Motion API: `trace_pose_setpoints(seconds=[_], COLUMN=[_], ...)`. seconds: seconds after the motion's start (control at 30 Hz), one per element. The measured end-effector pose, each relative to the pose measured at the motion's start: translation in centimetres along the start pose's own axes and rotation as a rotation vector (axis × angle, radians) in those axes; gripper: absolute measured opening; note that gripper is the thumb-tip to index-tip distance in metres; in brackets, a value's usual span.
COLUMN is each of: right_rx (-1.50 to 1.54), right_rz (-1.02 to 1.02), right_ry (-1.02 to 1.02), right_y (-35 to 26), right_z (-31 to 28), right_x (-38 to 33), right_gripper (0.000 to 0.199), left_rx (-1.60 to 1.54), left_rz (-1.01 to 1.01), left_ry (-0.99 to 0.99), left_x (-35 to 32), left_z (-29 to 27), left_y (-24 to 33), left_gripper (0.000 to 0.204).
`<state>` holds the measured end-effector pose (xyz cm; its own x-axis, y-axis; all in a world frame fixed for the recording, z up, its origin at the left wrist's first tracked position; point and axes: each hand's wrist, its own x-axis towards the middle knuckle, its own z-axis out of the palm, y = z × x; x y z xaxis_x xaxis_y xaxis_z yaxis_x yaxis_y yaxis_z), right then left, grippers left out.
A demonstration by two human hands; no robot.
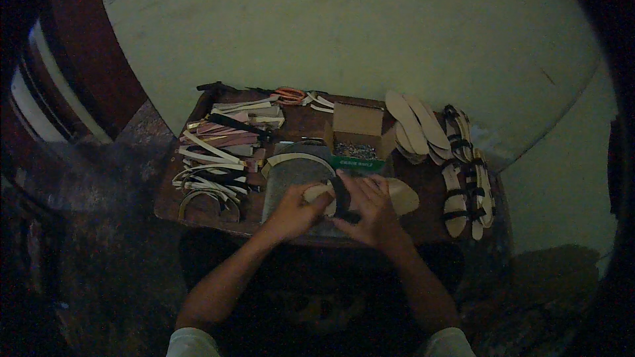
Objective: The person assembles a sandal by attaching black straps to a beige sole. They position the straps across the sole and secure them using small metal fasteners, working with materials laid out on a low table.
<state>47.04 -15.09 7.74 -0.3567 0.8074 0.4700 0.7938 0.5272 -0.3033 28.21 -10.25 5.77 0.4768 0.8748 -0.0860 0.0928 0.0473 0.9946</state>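
Fingers of our left hand (297, 210) were curled tightly round one pale beige, rounded end of a flat shoe sole (319, 192), the thumb laid along it. Our right hand (372, 210) was closed too, its long fingers stretched forward and its thumb nearer us, gripping a wide, curved black strap (341, 197) that crossed the sole between our hands. A tan rounded sole end (403, 197) showed at three o'clock from that grip; we could not tell whether it belonged to the same piece.

The sole was just toward us from the middle of a dark brown wooden table (426, 217), above a grey flat slab (291, 177). Taking the table's middle as the dial's centre, we had a curved cream strip (304, 157) near ten o'clock, on the slab's far part, and a green-fronted cardboard box (357, 119), lid raised, full of small metal nails (354, 151), at one. Loose beige soles (407, 121) lay overlapped at two, and black-strapped beige sandals (455, 201) at three. Cream, pinkish and black strips (215, 152) were heaped at nine to ten, with a reddish-orange looped object (290, 94) at eleven.
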Motion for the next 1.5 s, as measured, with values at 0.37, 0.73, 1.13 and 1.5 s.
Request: trace_pose_setpoints(seconds=[0.37, 0.73, 1.13, 1.5], right_rx=[0.282, 0.123, 0.106, 0.141], right_rz=[-0.040, -0.080, -0.115, -0.125], right_ry=[0.168, 0.092, 0.112, 0.103], right_y=[0.2, 0.1, 0.2, 0.7], right_z=[-0.1, -0.1, 0.4, 0.8], right_x=[0.4, 0.1, 0.2, 0.3], right_gripper=[0.025, 0.018, 0.017, 0.020], left_rx=[-0.028, -0.353, 0.007, -0.029], left_rz=[0.018, -0.131, -0.027, -0.073], left_ry=[0.133, 0.078, 0.084, 0.089], left_x=[0.3, 0.2, 0.2, -0.7], left_z=[-0.1, 0.4, -0.1, -0.2], left_y=[0.4, 0.4, 0.4, 2.3], left_gripper=[0.028, 0.021, 0.022, 0.028])
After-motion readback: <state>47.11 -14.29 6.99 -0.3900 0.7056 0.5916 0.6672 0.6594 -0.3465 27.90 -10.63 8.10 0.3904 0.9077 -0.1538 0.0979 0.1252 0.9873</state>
